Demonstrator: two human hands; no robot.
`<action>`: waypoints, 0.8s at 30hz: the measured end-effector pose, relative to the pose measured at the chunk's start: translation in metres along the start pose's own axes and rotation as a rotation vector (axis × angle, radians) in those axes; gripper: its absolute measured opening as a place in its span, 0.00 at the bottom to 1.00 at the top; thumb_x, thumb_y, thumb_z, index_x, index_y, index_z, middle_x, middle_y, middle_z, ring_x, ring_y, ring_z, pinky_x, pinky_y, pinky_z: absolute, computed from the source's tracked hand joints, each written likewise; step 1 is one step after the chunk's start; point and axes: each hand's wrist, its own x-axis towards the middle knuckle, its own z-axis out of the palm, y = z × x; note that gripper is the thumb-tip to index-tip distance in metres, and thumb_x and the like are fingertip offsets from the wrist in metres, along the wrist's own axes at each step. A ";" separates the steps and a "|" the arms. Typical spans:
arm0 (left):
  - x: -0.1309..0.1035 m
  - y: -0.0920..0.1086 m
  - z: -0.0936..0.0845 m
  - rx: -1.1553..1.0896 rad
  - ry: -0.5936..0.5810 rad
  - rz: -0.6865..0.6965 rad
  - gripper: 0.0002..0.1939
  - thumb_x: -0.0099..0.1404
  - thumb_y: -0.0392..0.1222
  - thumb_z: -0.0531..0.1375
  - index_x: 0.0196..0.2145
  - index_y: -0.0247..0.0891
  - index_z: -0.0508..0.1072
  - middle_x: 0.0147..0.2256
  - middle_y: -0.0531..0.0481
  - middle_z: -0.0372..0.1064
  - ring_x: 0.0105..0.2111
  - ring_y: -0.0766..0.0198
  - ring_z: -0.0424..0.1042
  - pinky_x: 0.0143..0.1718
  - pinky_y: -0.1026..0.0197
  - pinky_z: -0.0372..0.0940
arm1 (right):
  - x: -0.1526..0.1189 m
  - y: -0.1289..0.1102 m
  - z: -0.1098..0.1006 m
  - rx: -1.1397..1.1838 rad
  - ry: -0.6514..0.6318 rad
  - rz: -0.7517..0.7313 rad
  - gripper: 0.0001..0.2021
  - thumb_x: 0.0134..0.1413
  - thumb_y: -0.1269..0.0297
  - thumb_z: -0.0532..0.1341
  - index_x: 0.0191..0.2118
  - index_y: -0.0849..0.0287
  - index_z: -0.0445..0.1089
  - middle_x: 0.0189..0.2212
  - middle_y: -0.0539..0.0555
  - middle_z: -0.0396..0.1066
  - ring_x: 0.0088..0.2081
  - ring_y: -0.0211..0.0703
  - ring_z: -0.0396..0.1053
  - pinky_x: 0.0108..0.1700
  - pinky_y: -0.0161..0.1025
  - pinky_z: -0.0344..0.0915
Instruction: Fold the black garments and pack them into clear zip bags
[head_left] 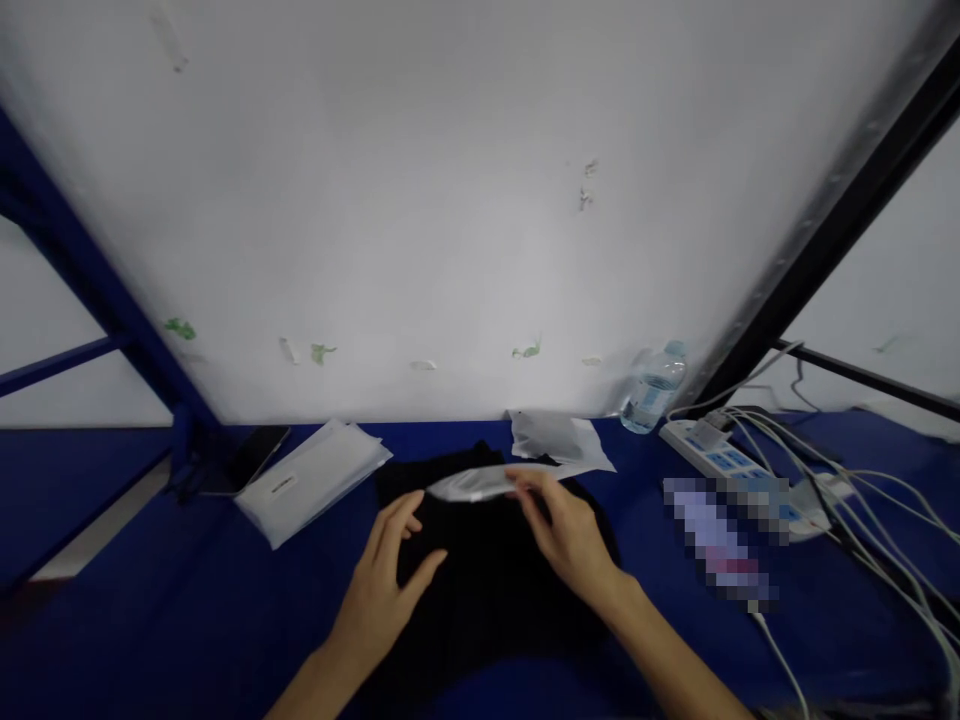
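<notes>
A clear, frosted plastic bag (472, 484) hangs in the air over a black cloth item (487, 590) that lies spread on the blue table. My right hand (566, 530) pinches this bag near its right part between thumb and fingers. Close to the bag's left tip, my left hand (386, 570) has its thumb and fingers apart, and nothing shows in its grasp. Whether a fingertip touches the bag's tip I cannot tell. Behind the right hand, a filled plastic pouch (551, 436) with grey contents lies on the table by the wall.
Left on the blue table (187, 620) lie a stack of frosted plastic bags (307, 482) and a dark phone (259, 450). A water bottle (654, 388) stands by the wall. To the right are a power strip (727, 465), several white cables (885, 530) and a blurred-out device (716, 540).
</notes>
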 end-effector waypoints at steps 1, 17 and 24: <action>0.002 0.000 -0.005 -0.022 0.025 0.008 0.22 0.69 0.41 0.55 0.59 0.45 0.59 0.48 0.46 0.69 0.43 0.59 0.73 0.47 0.54 0.69 | -0.004 -0.010 0.003 0.043 -0.075 -0.022 0.08 0.65 0.66 0.51 0.47 0.54 0.63 0.46 0.56 0.73 0.44 0.42 0.74 0.46 0.39 0.70; -0.013 -0.003 -0.022 0.001 -0.044 0.263 0.14 0.71 0.33 0.50 0.46 0.40 0.73 0.37 0.49 0.75 0.37 0.65 0.75 0.41 0.64 0.71 | -0.016 -0.053 0.017 -0.280 -0.209 -0.402 0.10 0.63 0.70 0.54 0.47 0.60 0.69 0.36 0.54 0.73 0.35 0.41 0.70 0.39 0.40 0.69; -0.022 -0.018 -0.032 0.015 0.018 0.233 0.13 0.70 0.34 0.52 0.46 0.42 0.74 0.37 0.51 0.76 0.37 0.65 0.76 0.43 0.64 0.71 | -0.026 0.012 -0.024 -0.427 -0.111 -0.268 0.10 0.64 0.68 0.54 0.47 0.56 0.70 0.39 0.56 0.74 0.38 0.44 0.71 0.42 0.43 0.69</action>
